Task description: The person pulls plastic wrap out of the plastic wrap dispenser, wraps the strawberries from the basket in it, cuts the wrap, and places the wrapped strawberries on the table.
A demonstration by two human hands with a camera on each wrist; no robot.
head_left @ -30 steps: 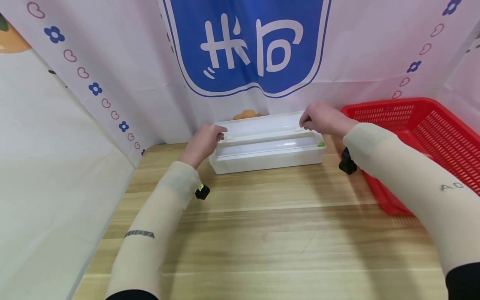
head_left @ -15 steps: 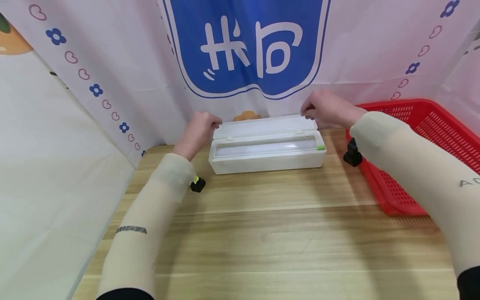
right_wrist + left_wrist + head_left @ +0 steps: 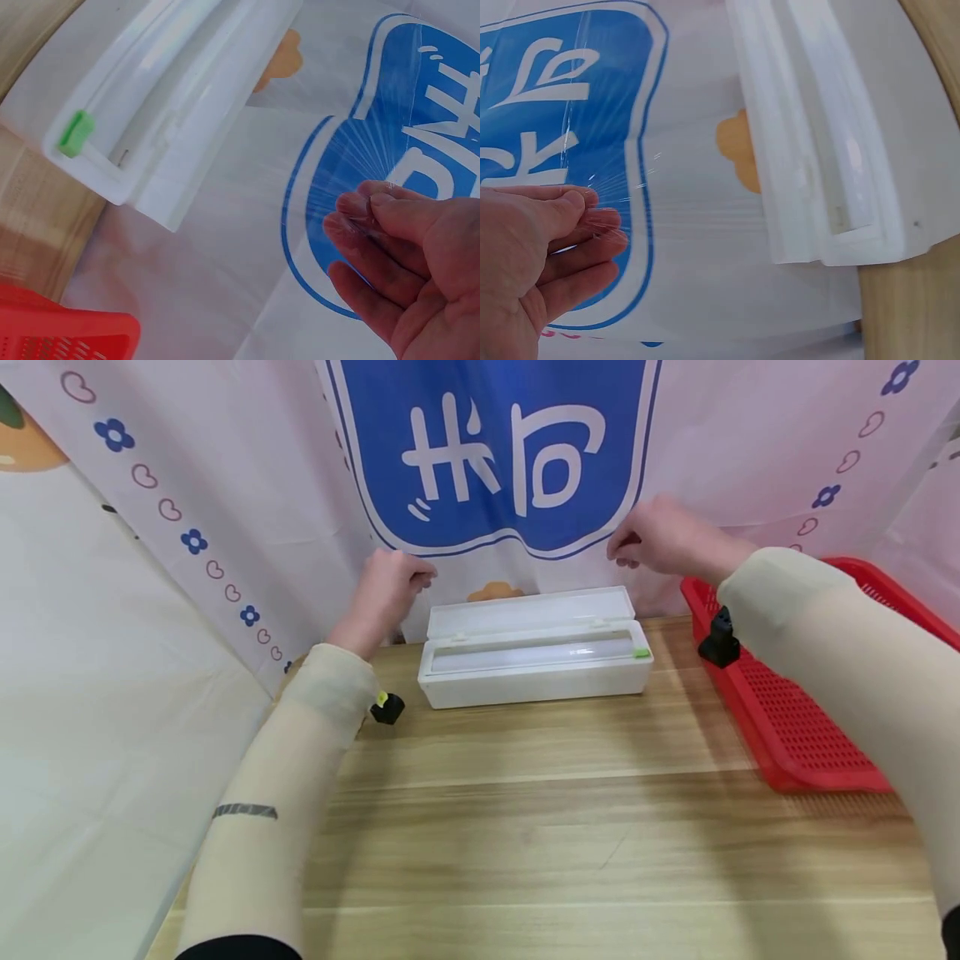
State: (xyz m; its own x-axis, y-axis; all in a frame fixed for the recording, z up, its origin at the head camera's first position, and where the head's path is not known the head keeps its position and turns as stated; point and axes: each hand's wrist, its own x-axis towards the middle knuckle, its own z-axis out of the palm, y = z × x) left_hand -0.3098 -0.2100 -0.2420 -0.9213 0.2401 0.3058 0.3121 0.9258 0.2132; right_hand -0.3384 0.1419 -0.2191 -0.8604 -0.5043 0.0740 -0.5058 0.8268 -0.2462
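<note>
A white cling film dispenser point(image 3: 536, 683) stands at the back of the table, its lid point(image 3: 532, 614) tipped back and a roll point(image 3: 525, 657) visible in the slot. Transparent cling film point(image 3: 646, 214) stretches above it, pulled into creases at the fingers. My left hand point(image 3: 382, 597) pinches one corner of the film between thumb and forefinger, up and left of the box. Higher on the other side, my right hand point(image 3: 671, 539) pinches the opposite corner, where creases fan out in the right wrist view. A green slider point(image 3: 76, 133) sits at the box's right end.
At the right stands a red plastic basket point(image 3: 802, 727), partly behind the right forearm. A white cloth point(image 3: 300, 485) with a blue emblem point(image 3: 495, 518) hangs right behind the dispenser. The wooden table point(image 3: 517, 827) extends toward the front.
Both hands have risen from the dispenser and drifted slightly apart, drawing the cling film upward. The dispenser stays in place with its lid back.
</note>
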